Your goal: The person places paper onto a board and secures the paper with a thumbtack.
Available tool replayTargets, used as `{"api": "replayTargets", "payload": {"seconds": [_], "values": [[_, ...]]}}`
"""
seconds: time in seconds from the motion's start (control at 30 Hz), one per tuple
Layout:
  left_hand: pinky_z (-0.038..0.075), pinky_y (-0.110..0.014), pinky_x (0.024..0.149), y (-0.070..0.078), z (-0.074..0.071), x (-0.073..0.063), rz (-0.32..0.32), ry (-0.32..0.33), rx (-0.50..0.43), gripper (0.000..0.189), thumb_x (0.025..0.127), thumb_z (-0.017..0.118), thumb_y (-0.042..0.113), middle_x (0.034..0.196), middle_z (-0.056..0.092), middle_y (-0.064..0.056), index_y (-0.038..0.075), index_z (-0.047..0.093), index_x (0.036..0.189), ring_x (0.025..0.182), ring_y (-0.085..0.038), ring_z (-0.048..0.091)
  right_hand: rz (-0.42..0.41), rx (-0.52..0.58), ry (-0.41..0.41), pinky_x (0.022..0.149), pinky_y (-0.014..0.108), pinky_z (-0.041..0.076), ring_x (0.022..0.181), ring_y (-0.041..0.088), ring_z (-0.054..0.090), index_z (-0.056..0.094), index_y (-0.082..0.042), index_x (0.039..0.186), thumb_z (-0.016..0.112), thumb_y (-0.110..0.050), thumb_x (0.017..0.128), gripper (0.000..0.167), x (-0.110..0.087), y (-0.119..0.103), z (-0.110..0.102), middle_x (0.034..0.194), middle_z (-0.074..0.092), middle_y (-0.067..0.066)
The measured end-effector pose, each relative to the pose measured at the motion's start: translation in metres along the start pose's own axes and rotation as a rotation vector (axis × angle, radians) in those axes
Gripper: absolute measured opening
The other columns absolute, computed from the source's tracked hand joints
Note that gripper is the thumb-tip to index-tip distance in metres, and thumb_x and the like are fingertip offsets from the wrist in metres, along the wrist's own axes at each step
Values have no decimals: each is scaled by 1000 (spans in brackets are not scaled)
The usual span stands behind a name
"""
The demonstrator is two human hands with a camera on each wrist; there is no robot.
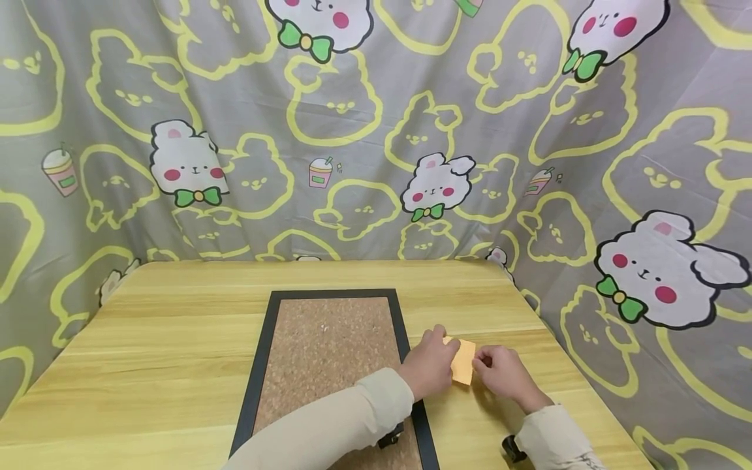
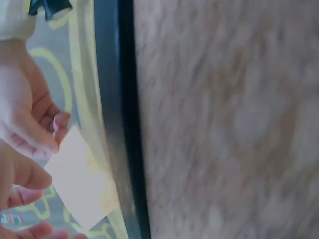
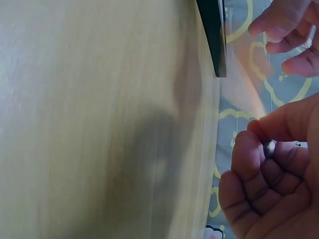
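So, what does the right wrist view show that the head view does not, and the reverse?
Only the right wrist view shows a small silvery object inside the curled right hand. Only the head view plainly shows the orange square paper, the speckled brown cork surface and beige cloth sleeves. Both show that hand, the left hand, part of the black rectangular frame, the yellowish wooden table and the grey patterned curtain.

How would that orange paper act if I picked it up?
The orange paper is probably very light, as it looks small and thin. That thinness could make it floppy, though it looks nearly flat here. Straight edges and corners suggest it wouldn't roll.
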State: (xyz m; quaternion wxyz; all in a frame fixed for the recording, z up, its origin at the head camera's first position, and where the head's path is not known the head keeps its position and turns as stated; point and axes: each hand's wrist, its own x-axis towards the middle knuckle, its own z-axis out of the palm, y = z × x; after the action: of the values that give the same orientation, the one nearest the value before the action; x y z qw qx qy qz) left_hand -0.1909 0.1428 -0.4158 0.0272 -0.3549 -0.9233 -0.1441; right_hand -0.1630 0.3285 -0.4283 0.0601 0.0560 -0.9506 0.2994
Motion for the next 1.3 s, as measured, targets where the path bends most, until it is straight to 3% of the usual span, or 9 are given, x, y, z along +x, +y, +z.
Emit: {"api": "replayTargets", "payload": {"seconds": [0.1, 0.2, 0.33, 0.5, 0.7, 0.87, 1.03, 1.3], "values": [[43, -21, 54, -4, 0, 3, -65, -3, -97, 37, 94, 59, 21, 132, 42, -14, 19, 52, 130, 105, -22, 51, -1, 22, 2, 52, 23, 37, 54, 8, 42, 59, -10, 70, 61, -1, 90, 21, -1, 3, -1, 59, 47, -5], [47, -25, 60, -7, -1, 5, -95, -36, -169, 43, 98, 55, 26, 131, 45, -18, 19, 45, 139, 94, -21, 57, -4, 51, 12, 53, 23, 37, 55, 8, 43, 60, -9, 72, 62, -2, 91, 20, -2, 5, -2, 61, 48, -4], [47, -25, 66, -9, -5, 6, -120, -102, -289, 55, 93, 64, 24, 121, 52, -18, 17, 40, 142, 81, -15, 57, -2, 77, 23, 53, 23, 37, 57, 9, 44, 60, -10, 74, 62, -2, 91, 19, -3, 6, -3, 62, 48, -4], [45, -25, 72, -9, -8, 8, -173, -140, -419, 63, 86, 75, 21, 117, 53, -16, 15, 43, 139, 87, -14, 53, -19, 86, 31, 53, 23, 36, 56, 8, 43, 59, -10, 73, 62, -2, 91, 19, -2, 7, -3, 61, 47, -4], [44, -26, 65, -14, -10, 10, -172, -103, -557, 58, 84, 76, 16, 110, 57, -13, 16, 48, 135, 77, -16, 50, -49, 138, 39, 52, 23, 37, 56, 7, 43, 59, -9, 74, 62, -1, 92, 19, -4, 3, -6, 62, 48, -4], [40, -23, 53, -19, -11, 11, -166, -66, -691, 38, 86, 71, 3, 85, 60, -5, 12, 56, 119, 62, -14, 48, -30, 156, 36, 52, 23, 39, 57, 7, 45, 61, -7, 77, 62, -3, 93, 16, -5, 2, -9, 64, 50, -3], [42, -23, 52, -20, -14, 10, -164, -28, -726, 20, 86, 69, -2, 77, 55, -1, 8, 62, 101, 61, -13, 49, 9, 149, 35, 54, 24, 42, 60, 8, 49, 67, -4, 86, 64, -6, 93, 8, -4, 3, -8, 68, 55, -1], [43, -23, 50, -24, -14, 8, -175, -10, -734, 17, 86, 69, -1, 84, 58, -2, 8, 62, 98, 61, -13, 51, 29, 180, 7, 60, 25, 51, 71, 15, 63, 67, 4, 100, 58, 3, 93, 12, -3, 2, -4, 87, 67, 6]]}}
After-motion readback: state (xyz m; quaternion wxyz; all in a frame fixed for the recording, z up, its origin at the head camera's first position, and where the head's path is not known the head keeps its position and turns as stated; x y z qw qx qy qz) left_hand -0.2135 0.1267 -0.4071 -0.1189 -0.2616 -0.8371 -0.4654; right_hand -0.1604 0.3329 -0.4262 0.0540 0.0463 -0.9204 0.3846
